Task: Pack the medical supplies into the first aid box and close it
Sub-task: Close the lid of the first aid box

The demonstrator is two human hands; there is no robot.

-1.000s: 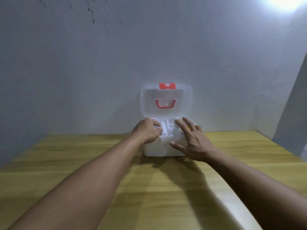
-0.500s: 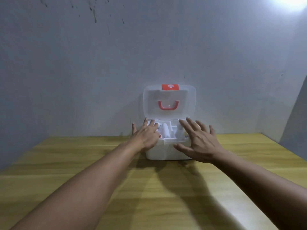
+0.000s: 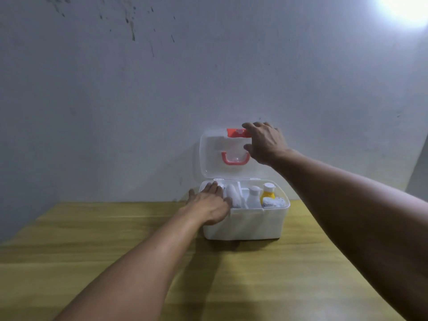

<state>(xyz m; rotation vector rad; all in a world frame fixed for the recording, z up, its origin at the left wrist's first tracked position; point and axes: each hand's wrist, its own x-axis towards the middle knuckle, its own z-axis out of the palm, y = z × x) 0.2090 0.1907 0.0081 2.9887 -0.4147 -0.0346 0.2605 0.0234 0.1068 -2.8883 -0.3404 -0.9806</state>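
The white first aid box (image 3: 254,224) stands on the wooden table against the wall, its clear lid (image 3: 214,156) upright with a red handle (image 3: 235,161) and a red latch (image 3: 235,132) at the top. Inside stand a white bottle (image 3: 253,196), a yellow bottle with a white cap (image 3: 268,192), a white roll (image 3: 232,195) and a spotted white bundle (image 3: 273,202). My left hand (image 3: 209,206) lies flat on the box's left rim, fingers spread. My right hand (image 3: 265,143) grips the lid's upper right edge beside the latch.
The wooden table (image 3: 115,239) runs toward me and out to both sides. A grey wall (image 3: 208,66) rises directly behind the box. A bright light (image 3: 407,8) glares at the top right.
My right hand rose from the box's front right rim to the top of the open lid and took hold of it. My left hand stayed on the left rim. The bottles are now uncovered.
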